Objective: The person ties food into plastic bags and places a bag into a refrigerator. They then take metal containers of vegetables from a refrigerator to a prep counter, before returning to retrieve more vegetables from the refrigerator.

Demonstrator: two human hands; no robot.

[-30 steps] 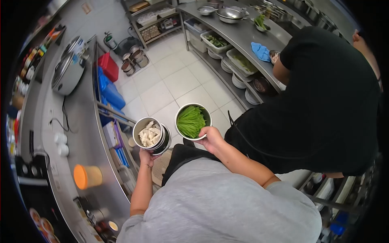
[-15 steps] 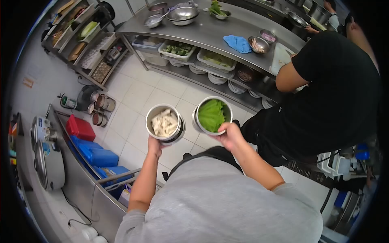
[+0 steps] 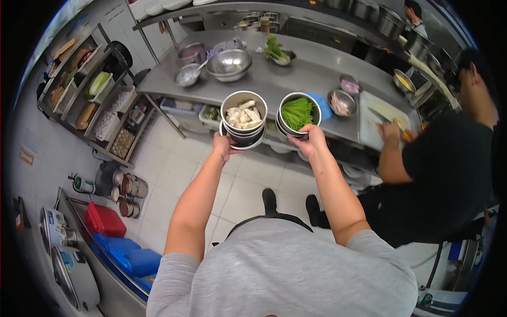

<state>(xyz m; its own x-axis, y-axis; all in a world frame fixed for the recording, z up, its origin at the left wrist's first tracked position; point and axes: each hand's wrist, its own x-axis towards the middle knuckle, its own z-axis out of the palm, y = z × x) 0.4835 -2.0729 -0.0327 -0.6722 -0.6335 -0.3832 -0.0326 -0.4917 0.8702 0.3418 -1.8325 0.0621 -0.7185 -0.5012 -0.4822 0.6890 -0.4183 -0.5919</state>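
Two loaded canisters, one in each hand, out in front!

Biggest first: the long steel worktable (image 3: 317, 74) spreads ahead, and the canisters hang just short of its near edge, over the floor. To the right, a co-worker (image 3: 443, 169) in black bends over a white cutting board (image 3: 368, 128), so that elbow deserves a wide berth. Now the steel canisters: the left one (image 3: 244, 97), brimming with pale chunks (image 3: 244, 114), looks stacked on another; the right one (image 3: 299, 95) holds bright greens (image 3: 300, 113). Level rims matter here, I'd judge; any tilt risks a spill. And the grips! The left hand (image 3: 223, 147) clasps its load low down, firm support for a tall stack. The right hand (image 3: 308, 139) grasps its side, thumb at the rim; best clear of those greens. Underside fingers are hidden.
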